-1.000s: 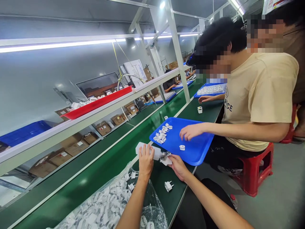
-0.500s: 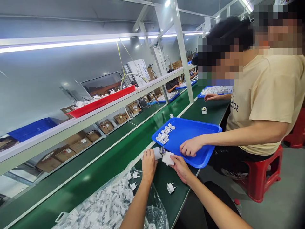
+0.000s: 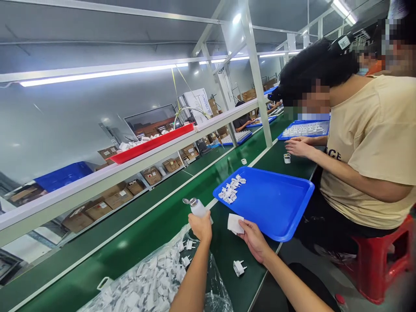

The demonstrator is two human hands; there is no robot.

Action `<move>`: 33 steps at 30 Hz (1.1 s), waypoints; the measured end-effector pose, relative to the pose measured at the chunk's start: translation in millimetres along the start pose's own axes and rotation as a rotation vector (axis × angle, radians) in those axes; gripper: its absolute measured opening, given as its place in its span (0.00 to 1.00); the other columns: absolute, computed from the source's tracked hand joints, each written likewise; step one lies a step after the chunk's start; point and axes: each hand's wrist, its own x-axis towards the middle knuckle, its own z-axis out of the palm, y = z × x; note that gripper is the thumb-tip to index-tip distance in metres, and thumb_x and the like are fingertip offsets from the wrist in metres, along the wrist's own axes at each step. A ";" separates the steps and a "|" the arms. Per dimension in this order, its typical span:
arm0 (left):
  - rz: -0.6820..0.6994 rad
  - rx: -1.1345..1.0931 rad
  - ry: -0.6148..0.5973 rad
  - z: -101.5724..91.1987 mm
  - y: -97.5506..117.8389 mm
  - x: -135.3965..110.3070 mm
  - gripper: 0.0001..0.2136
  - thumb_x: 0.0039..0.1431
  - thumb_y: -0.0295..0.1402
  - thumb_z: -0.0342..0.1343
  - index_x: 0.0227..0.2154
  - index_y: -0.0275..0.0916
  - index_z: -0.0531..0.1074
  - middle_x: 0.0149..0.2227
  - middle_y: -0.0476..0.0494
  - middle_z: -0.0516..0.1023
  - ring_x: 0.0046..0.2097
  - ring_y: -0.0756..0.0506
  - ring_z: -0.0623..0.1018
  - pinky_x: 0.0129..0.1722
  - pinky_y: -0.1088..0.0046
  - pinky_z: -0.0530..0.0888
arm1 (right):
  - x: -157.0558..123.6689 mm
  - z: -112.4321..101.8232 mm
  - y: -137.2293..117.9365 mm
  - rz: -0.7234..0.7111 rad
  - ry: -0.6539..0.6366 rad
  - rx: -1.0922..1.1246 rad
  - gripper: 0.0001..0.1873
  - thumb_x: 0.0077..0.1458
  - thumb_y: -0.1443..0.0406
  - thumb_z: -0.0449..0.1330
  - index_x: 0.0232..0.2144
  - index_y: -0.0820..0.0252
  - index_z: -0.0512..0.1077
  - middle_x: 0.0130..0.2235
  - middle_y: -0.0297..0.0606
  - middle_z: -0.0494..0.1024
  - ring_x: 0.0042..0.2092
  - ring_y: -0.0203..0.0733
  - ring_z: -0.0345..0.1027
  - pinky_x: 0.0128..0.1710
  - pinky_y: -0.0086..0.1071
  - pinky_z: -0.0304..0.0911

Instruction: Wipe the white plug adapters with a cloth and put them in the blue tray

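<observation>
My left hand is closed round a small white bottle with a metal cap, held upright above the green bench. My right hand pinches a folded white cloth just to the right of the bottle. A single white plug lies on the bench below my right hand. A clear bag of several white plugs sits under my left forearm, with a few loose plugs at its mouth.
A blue tray holds a small cluster of white plugs. A co-worker in a beige shirt sits on a red stool, hands near a farther blue tray. A shelf carries a red tray.
My left hand turned the bottle from lying against the cloth to upright and drew it away to the left. The co-worker's hand left the near blue tray and went to the farther one.
</observation>
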 end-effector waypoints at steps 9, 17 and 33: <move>-0.097 -0.194 0.069 -45.6 40.7 -29.9 0.29 0.59 0.34 0.64 0.61 0.35 0.63 0.62 0.28 0.65 0.60 0.30 0.70 0.55 0.44 0.72 | -4.6 -7.1 -1.3 0.011 0.010 -0.145 0.19 0.65 0.57 0.61 0.54 0.60 0.71 0.53 0.43 0.76 0.49 0.47 0.74 0.48 0.46 0.73; 0.238 -0.372 -0.307 -111.7 9.8 -166.2 0.12 0.63 0.26 0.48 0.44 0.43 0.72 0.47 0.39 0.76 0.50 0.40 0.77 0.48 0.60 0.77 | -5.3 -13.9 9.3 -0.092 -0.004 -0.515 0.18 0.65 0.56 0.61 0.52 0.60 0.73 0.52 0.41 0.76 0.48 0.47 0.74 0.47 0.45 0.73; 0.242 -0.437 -0.514 -67.0 -54.9 -177.4 0.17 0.52 0.18 0.48 0.36 0.45 0.76 0.35 0.43 0.80 0.39 0.40 0.78 0.39 0.63 0.77 | -116.7 -23.4 0.8 -0.388 -0.281 -1.353 0.28 0.70 0.65 0.49 0.69 0.43 0.59 0.43 0.44 0.77 0.44 0.50 0.73 0.45 0.44 0.70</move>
